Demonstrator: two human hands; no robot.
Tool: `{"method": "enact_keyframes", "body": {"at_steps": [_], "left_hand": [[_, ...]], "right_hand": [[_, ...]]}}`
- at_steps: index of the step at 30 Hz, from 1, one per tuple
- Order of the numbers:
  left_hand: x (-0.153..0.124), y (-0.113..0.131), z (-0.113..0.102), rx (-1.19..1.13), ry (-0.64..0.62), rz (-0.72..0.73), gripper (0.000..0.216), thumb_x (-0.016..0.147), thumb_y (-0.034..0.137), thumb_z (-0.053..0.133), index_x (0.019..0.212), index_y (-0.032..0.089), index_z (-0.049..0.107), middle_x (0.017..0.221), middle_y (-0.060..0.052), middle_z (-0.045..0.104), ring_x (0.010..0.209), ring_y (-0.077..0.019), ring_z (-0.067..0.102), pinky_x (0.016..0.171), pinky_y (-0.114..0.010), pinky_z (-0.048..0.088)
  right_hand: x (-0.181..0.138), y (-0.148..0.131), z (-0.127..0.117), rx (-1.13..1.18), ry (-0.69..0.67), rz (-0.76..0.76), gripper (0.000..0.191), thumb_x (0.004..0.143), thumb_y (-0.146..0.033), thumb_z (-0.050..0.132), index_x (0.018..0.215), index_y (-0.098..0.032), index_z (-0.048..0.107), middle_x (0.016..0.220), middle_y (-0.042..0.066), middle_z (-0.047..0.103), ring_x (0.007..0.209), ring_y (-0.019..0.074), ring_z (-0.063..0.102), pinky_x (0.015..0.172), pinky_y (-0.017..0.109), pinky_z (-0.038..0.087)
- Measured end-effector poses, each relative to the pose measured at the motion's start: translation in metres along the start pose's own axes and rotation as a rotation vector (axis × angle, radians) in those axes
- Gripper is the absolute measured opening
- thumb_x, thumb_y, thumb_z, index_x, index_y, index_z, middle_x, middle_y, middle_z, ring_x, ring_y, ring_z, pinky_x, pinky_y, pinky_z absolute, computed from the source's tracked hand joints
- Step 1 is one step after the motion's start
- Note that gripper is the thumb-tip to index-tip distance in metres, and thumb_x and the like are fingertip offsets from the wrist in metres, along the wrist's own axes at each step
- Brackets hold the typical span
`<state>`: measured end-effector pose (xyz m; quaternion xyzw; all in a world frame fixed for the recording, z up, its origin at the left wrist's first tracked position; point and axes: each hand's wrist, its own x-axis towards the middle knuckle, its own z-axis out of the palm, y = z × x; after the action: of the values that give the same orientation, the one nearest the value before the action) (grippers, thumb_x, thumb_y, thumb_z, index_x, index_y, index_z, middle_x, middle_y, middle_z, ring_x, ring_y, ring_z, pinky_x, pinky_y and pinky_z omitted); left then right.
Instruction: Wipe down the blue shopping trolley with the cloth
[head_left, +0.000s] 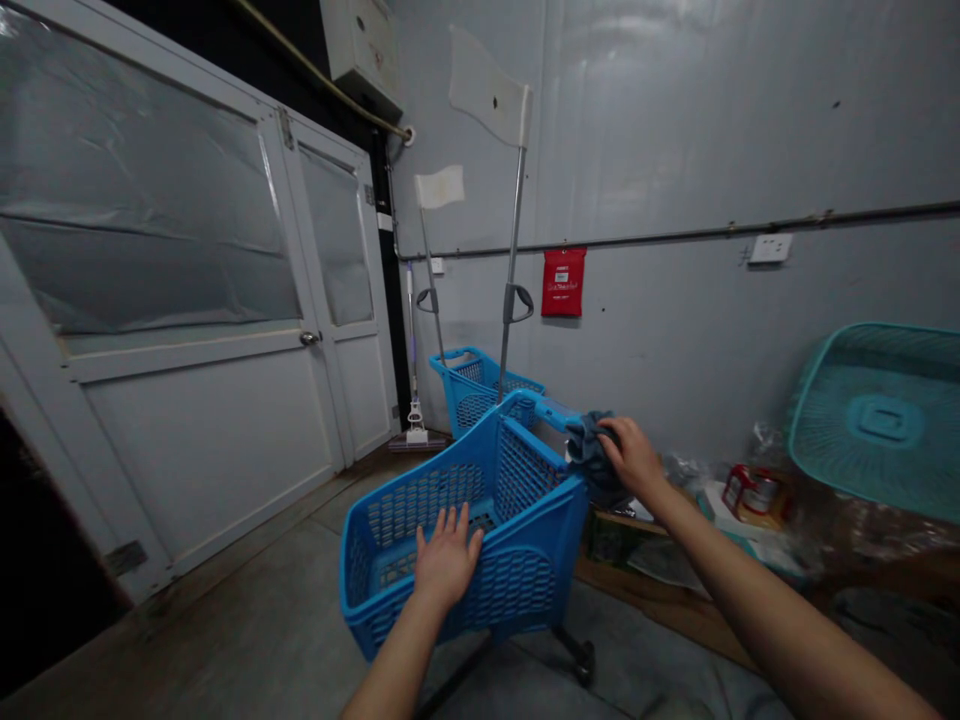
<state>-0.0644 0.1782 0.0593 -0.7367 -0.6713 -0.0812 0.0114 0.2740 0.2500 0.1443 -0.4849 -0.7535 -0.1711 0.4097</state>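
A small blue plastic shopping cart (525,590) with mesh sides stands in front of me on dark wheels. My left hand (448,555) lies over its near rim, fingers spread and holding nothing. At the cart's handle end, my right hand (628,455) is closed on a dark blue-grey cloth (592,455). The cloth is bunched against the right end of the handle (546,412). A metal pole (515,215) with a grey grip and a white flag (487,90) rises behind the handle.
Behind stands a second blue cart (457,395) with its own flag pole. A sponge mop (416,430) leans by the white double door (217,420). At right are a turquoise basket (817,400), a red-handled can (761,490) and plastic wrap. A red pouch (563,283) hangs on the wall.
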Motion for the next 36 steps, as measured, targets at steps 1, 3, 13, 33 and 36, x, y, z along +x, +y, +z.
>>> {"method": "enact_keyframes", "body": {"at_steps": [1, 3, 13, 33, 36], "left_hand": [[0.000, 0.001, 0.000, 0.001, 0.002, 0.002, 0.061, 0.096, 0.050, 0.019, 0.148, 0.019, 0.030, 0.150, -0.010, 0.039, 0.141, -0.0295, 0.029, 0.109, -0.063, 0.024], [-0.001, 0.003, 0.000, 0.003, 0.008, 0.007, 0.060, 0.096, 0.049, 0.020, 0.148, 0.020, 0.030, 0.150, -0.009, 0.039, 0.141, -0.0295, 0.029, 0.109, -0.063, 0.024], [-0.009, 0.003, 0.006, 0.021, 0.089, 0.007, 0.059, 0.096, 0.048, 0.022, 0.147, 0.021, 0.033, 0.148, -0.009, 0.041, 0.140, -0.0294, 0.032, 0.110, -0.062, 0.023], [-0.017, 0.006, 0.006, -0.008, 0.099, 0.009, 0.060, 0.096, 0.049, 0.023, 0.147, 0.020, 0.033, 0.148, -0.010, 0.042, 0.140, -0.0318, 0.030, 0.110, -0.065, 0.020], [-0.018, 0.006, 0.007, -0.002, 0.118, 0.023, 0.058, 0.096, 0.048, 0.024, 0.147, 0.021, 0.034, 0.147, -0.010, 0.044, 0.140, -0.0313, 0.032, 0.110, -0.064, 0.019]], "right_hand": [[0.008, 0.007, -0.003, -0.009, -0.034, 0.000, 0.030, 0.095, -0.032, 0.041, 0.114, -0.018, 0.059, 0.109, 0.014, 0.059, 0.103, 0.0262, 0.056, 0.090, 0.041, 0.047], [0.015, 0.014, -0.003, -0.040, -0.164, -0.025, 0.031, 0.095, -0.038, 0.043, 0.113, -0.020, 0.061, 0.114, 0.012, 0.060, 0.106, 0.0257, 0.056, 0.096, 0.045, 0.043], [-0.030, -0.080, 0.031, -0.107, -0.392, -0.214, 0.049, 0.080, -0.055, 0.064, 0.114, -0.020, 0.062, 0.110, 0.012, 0.062, 0.105, 0.0286, 0.055, 0.098, 0.045, 0.037], [0.001, 0.038, 0.015, -0.016, -0.202, 0.116, 0.030, 0.084, -0.029, 0.054, 0.110, -0.018, 0.062, 0.112, 0.012, 0.065, 0.106, 0.0256, 0.060, 0.093, 0.039, 0.047], [-0.006, 0.032, 0.018, -0.018, -0.158, 0.168, 0.031, 0.084, -0.031, 0.053, 0.111, -0.018, 0.062, 0.115, 0.013, 0.064, 0.110, 0.0291, 0.059, 0.093, 0.044, 0.047]]}}
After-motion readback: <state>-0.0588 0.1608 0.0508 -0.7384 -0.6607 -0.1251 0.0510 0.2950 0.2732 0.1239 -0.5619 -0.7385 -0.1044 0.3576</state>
